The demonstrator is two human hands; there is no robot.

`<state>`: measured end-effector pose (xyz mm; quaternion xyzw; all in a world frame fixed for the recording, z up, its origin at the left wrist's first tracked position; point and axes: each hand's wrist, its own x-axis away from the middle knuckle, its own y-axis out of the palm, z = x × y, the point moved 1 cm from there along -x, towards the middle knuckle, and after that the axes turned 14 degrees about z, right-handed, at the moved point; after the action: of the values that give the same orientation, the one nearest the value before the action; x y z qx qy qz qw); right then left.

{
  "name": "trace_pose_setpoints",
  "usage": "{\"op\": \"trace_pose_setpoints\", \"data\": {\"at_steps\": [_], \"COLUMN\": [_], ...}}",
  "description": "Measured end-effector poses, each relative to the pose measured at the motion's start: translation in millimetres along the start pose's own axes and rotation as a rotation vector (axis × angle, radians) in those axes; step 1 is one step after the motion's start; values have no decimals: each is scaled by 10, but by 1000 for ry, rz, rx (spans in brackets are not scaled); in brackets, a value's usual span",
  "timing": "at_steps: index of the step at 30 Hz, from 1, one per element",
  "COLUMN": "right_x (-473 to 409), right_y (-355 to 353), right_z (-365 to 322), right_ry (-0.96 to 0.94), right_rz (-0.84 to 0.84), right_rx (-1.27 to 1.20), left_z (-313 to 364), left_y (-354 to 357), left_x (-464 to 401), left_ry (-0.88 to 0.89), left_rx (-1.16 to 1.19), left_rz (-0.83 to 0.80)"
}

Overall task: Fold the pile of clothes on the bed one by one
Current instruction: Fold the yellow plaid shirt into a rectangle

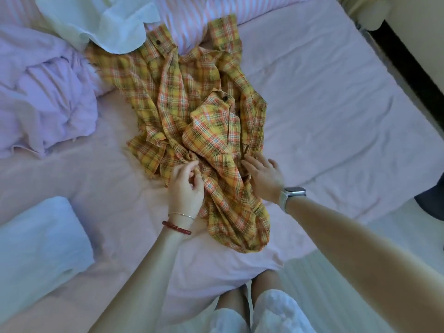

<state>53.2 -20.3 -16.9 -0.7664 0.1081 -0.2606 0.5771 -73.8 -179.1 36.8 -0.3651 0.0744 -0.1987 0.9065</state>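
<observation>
1. Crumpled yellow-and-orange plaid shirt (204,131) lies in the middle of the pink-sheeted bed (324,104), its near end towards the person.
2. Left hand (186,186), with a red bead bracelet (176,228) at the wrist, pinches a fold of the shirt between thumb and fingertips; its grip is closed on the cloth.
3. Right hand (264,175), with a grey wristwatch (292,194), rests flat on the shirt's right edge, fingers spread and loose.
4. Rumpled lilac garment (45,99) lies at the left; white cloth (101,22) overlaps the shirt's far corner.
</observation>
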Motion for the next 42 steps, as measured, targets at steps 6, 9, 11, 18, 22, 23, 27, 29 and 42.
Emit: {"op": "trace_pose_setpoints", "data": {"at_steps": [6, 9, 11, 18, 22, 23, 27, 29, 42], "right_x": [-317, -204, -60, 574, 834, 905, 1249, 1444, 2159], "right_y": [125, 100, -88, -1287, -2176, -2388, -3084, -3363, -4598], "right_z": [166, 114, 114, 443, 545, 555, 595, 627, 514], "right_ry": [-112, 141, 283, 92, -29, -32, -7, 2, -189], "right_rz": [-124, 75, 229, 673, 743, 765, 821, 837, 1331], "right_rx": [26, -402, -600, -649, -544, -531, -476, -451, -234], "left_z": [53, 211, 334, 1245, 1984, 2169, 2898, 3220, 4014], "left_y": [-140, -144, -146, -46, -70, -86, -282, -467, -1711], "left_x": [-125, -209, -262, -358, -351, -333, -258, -269, 482], "left_ry": [114, 174, 213, 435, 623, 667, 724, 735, 1070], "left_rx": [-55, -62, -68, 44, 105, 117, 271, 265, 221], "left_rz": [-58, -72, -84, -330, -475, -518, -661, -753, -417]}}
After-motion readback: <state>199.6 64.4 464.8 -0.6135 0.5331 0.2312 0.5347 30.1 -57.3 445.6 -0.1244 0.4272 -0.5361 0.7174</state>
